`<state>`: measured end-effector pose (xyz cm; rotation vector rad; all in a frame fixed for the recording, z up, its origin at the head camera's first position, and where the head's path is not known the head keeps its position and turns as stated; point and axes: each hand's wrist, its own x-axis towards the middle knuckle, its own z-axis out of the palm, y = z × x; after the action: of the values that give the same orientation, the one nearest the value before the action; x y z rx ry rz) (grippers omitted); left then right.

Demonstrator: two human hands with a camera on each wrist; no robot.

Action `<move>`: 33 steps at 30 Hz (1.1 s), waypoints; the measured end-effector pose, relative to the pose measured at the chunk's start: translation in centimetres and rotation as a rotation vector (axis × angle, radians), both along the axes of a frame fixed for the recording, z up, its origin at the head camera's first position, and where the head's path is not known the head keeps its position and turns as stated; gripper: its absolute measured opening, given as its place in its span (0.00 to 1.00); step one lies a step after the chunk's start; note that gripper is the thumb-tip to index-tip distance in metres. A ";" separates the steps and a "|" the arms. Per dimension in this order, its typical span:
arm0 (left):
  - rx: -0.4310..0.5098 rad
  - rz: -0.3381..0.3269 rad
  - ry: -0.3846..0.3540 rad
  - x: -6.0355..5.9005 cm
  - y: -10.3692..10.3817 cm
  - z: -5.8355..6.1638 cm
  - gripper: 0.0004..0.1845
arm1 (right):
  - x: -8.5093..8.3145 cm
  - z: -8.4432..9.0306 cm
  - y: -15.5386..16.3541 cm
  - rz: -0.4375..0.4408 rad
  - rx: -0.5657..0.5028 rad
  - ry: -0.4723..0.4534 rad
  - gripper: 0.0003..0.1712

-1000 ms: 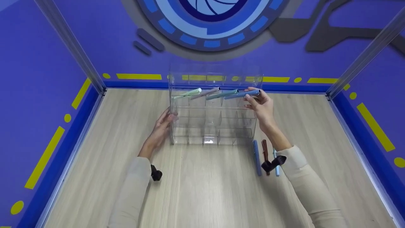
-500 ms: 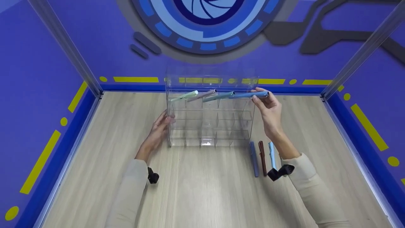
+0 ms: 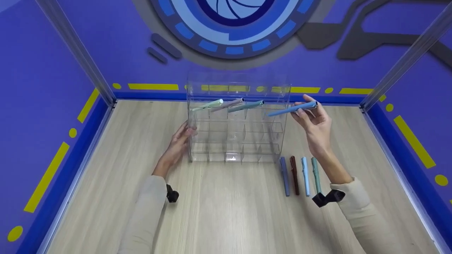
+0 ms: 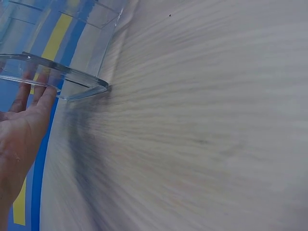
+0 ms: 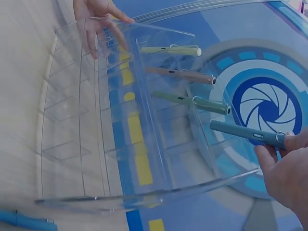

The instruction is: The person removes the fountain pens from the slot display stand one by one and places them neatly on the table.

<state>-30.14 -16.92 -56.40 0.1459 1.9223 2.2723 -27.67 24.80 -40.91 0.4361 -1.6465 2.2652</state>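
Note:
My right hand [image 3: 317,127] pinches a blue pen [image 3: 293,108] near its capped end, between thumb and fingers, at the right side of a clear acrylic rack [image 3: 235,137]. In the right wrist view the blue pen [image 5: 245,133] points toward the rack's upper tier. Three pens lean in that tier: a pale green pen [image 3: 208,104], a mauve pen [image 3: 227,104] and a teal pen [image 3: 247,106]. My left hand [image 3: 178,143] rests its straight fingers against the rack's left side; the left wrist view shows these fingers [image 4: 41,98] at the clear panel.
Several pens lie in a row on the wooden table [image 3: 219,211], right of the rack's front: a dark blue pen [image 3: 285,176], a brown pen [image 3: 294,176], a light blue pen [image 3: 305,176] and a green pen [image 3: 316,175]. A blue patterned wall [image 3: 134,70] stands behind the rack.
My right hand has drawn the blue pen rightward, out from the rack's upper tier. The green pen on the table has come into sight from behind the right wrist. My left hand stays at the rack.

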 end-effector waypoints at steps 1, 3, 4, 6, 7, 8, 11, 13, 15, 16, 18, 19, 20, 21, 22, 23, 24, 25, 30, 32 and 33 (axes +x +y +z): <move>-0.002 0.001 0.000 0.0 0.0 0.0 0.32 | 0.0 0.0 0.2 -0.007 0.007 0.006 0.26; 0.000 0.005 0.003 -0.1 0.0 0.0 0.31 | 0.1 -0.1 0.5 -0.026 0.020 0.020 0.27; 0.000 0.003 0.007 -0.1 0.0 0.0 0.32 | 0.1 -0.1 0.6 -0.039 0.027 0.026 0.27; -0.005 0.005 0.009 0.0 -0.1 0.0 0.32 | 0.1 -0.1 0.8 -0.066 0.042 0.032 0.28; -0.008 0.004 0.008 0.0 -0.1 -0.1 0.31 | 0.1 -0.1 1.0 -0.077 0.050 0.034 0.28; -0.006 0.003 0.006 0.0 -0.1 -0.1 0.31 | 0.1 -0.2 1.1 -0.085 0.055 0.032 0.28; 0.002 0.013 -0.013 0.1 -0.2 0.0 0.31 | 0.3 -0.2 1.4 -0.108 0.086 0.017 0.28; 0.006 0.014 -0.019 0.2 -0.2 0.0 0.31 | 0.4 -0.3 1.7 -0.127 0.112 0.003 0.29; 0.014 0.015 -0.024 0.1 -0.1 0.0 0.31 | 0.5 -0.3 2.1 -0.155 0.137 -0.011 0.28; 0.015 0.015 -0.024 0.0 -0.1 0.0 0.32 | 0.5 -0.4 2.4 -0.167 0.147 -0.017 0.28; 0.017 0.016 -0.026 -0.1 0.0 0.0 0.32 | 0.5 -0.5 3.0 -0.187 0.162 -0.027 0.27; 0.021 0.023 -0.032 -0.1 0.0 0.0 0.32 | 0.5 -0.5 3.2 -0.193 0.164 -0.034 0.27; 0.022 0.024 -0.034 -0.1 0.1 0.0 0.32 | 0.5 -0.6 3.5 -0.197 0.166 -0.039 0.27; 0.021 0.024 -0.034 -0.1 0.1 0.0 0.32 | 0.5 -0.7 3.8 -0.199 0.168 -0.047 0.27; 0.022 0.024 -0.034 -0.1 0.1 0.0 0.32 | 0.5 -0.8 4.0 -0.204 0.172 -0.052 0.26; 0.020 0.022 -0.035 -0.1 0.1 0.0 0.32 | 0.5 -0.9 4.3 -0.211 0.176 -0.058 0.26; 0.022 0.021 -0.035 0.0 0.1 0.0 0.32 | 0.5 -1.0 4.5 -0.218 0.178 -0.066 0.26; 0.027 0.019 -0.034 0.0 0.1 0.0 0.33 | 0.6 -1.1 4.7 -0.227 0.183 -0.072 0.26; 0.042 0.012 -0.029 0.0 0.1 0.0 0.34 | 0.8 -1.8 5.5 -0.298 0.243 -0.104 0.25; 0.039 0.011 -0.033 0.0 0.1 -0.1 0.33 | 0.9 -2.0 5.8 -0.318 0.259 -0.114 0.25; 0.038 0.010 -0.036 0.0 0.1 -0.1 0.33 | 0.9 -2.1 5.9 -0.324 0.264 -0.119 0.25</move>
<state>-30.12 -16.82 -56.52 0.0993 1.8667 2.3028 -26.72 30.73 -43.06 0.0823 -1.9261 1.8796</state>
